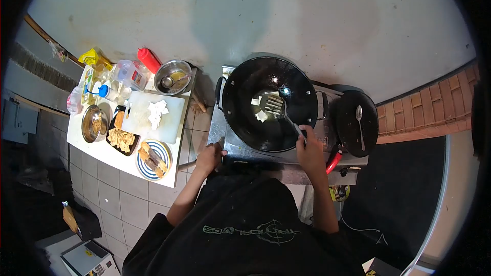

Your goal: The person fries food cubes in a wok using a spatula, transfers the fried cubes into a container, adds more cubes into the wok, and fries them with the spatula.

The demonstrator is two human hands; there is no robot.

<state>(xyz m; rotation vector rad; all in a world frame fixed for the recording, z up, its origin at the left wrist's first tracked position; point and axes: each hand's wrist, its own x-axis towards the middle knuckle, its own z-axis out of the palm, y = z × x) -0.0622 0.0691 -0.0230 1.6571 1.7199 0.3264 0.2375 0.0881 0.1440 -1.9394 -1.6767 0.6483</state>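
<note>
My right hand [310,149] is closed around the handle of a slotted spatula [274,105], whose metal head rests inside a large black wok [245,128]. White cubes [261,116], which look like tofu, lie in a little oil at the wok's bottom, beside and under the spatula head. The wok sits on a steel gas stove [217,132]. My left hand [208,157] is at the stove's front left edge with its fingers curled; whatever they grip there is hidden.
Left of the stove, a white table [119,159] bears a cutting board [174,105] with white pieces, a steel bowl [185,66], a striped plate [139,161] of food and several bottles. A black pan [345,122] with a spoon [360,122] stands right of the wok.
</note>
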